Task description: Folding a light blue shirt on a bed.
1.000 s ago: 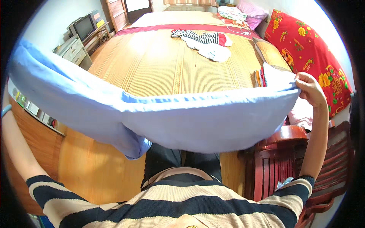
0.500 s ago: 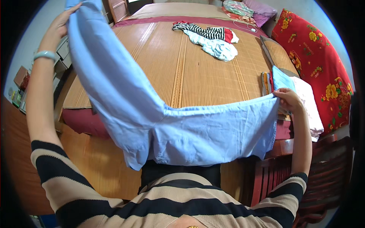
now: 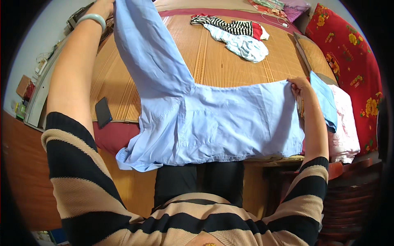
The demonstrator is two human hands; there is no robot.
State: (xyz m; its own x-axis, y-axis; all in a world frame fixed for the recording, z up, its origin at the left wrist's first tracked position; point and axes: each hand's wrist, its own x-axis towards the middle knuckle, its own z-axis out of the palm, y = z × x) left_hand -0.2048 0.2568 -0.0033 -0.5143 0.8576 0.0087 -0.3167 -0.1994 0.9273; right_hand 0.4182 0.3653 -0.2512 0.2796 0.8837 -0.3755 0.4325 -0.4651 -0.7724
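A light blue shirt [image 3: 238, 123] with a chest pocket is stretched between my hands over the near edge of the bed. My left hand [image 3: 104, 7], at the top left, is closed on the end of its sleeve [image 3: 152, 45]; the fingers are partly cut off by the picture's edge. At the right, my right hand [image 3: 300, 85] pinches the shirt's upper right corner. The shirt's lower part lies across the bed's front edge, and its lower left corner hangs in loose folds.
A bamboo mat [image 3: 230, 69] covers the bed. Farther back lie striped clothing [image 3: 230, 27] and a pale garment [image 3: 248, 48]. A black phone [image 3: 103, 112] rests near the left edge. Folded clothes [image 3: 344, 123] are stacked at the right, beside a red floral cushion [image 3: 349, 61]. A wooden chair [image 3: 349, 197] stands at lower right.
The shirt has moved forward and come down onto the bed's edge, still held by both hands. My left hand has gone farther up and right. The phone has come into view.
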